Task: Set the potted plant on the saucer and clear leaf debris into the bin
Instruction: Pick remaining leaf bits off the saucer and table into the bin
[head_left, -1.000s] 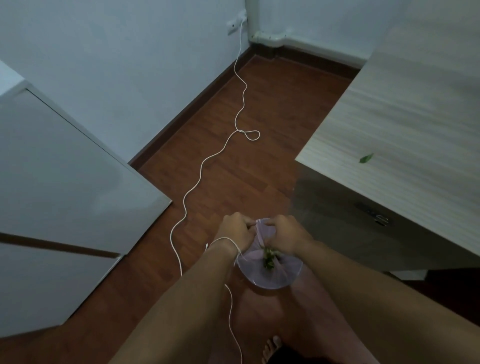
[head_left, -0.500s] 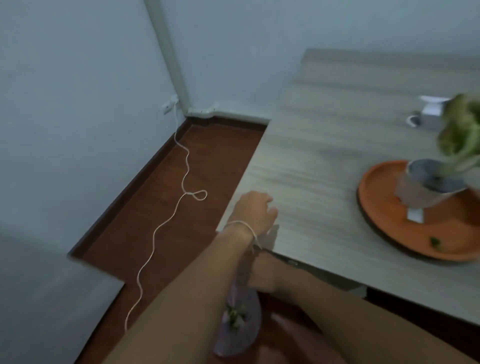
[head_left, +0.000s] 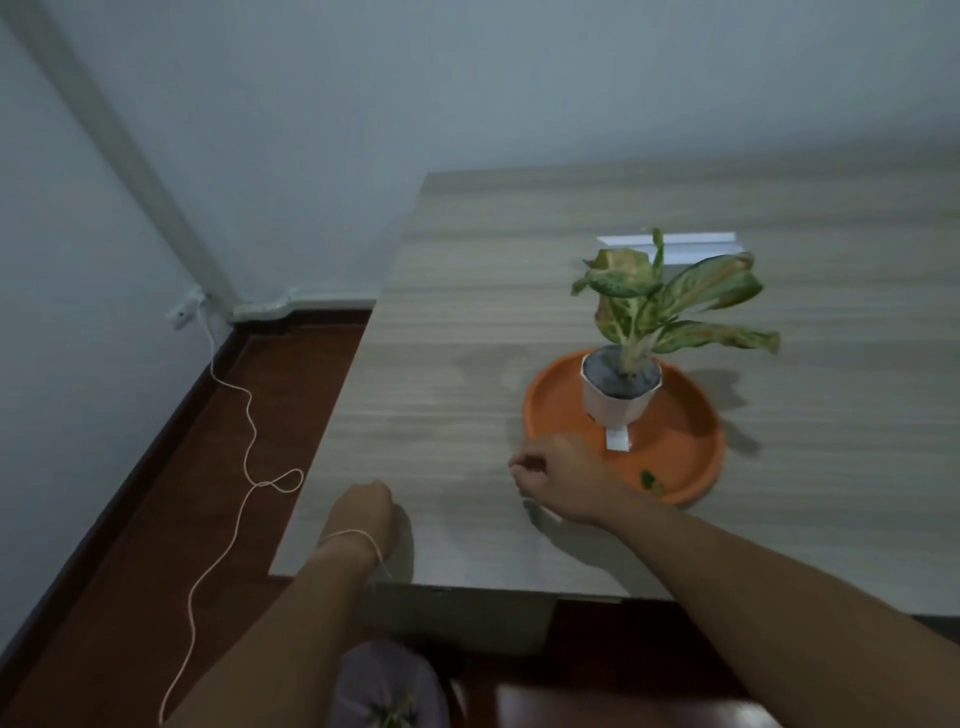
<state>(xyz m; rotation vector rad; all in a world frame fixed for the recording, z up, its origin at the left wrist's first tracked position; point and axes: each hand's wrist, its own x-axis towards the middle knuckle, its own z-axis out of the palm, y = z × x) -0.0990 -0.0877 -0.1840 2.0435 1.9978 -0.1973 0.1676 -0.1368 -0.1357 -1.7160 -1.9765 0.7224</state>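
A potted plant (head_left: 621, 400), white pot with yellow-green leaves, stands upright on an orange saucer (head_left: 691, 441) on the wooden table (head_left: 452, 395). A small green leaf scrap (head_left: 649, 479) lies in the saucer's front part. My right hand (head_left: 563, 480) hovers over the table just left of the saucer, fingers curled, nothing visible in it. My left hand (head_left: 363, 514) rests as a loose fist near the table's front left corner. A pale purple bin bag (head_left: 387, 686) with green leaf bits inside sits on the floor below the table edge.
A white cable (head_left: 244, 457) trails across the red-brown floor from a wall socket (head_left: 184, 310). A flat white object (head_left: 675, 244) lies on the table behind the plant. Walls close off the left and back.
My view swung up from the floor to the table. Both hands left the bin bag; the left moved onto the table corner, the right came up beside the saucer.
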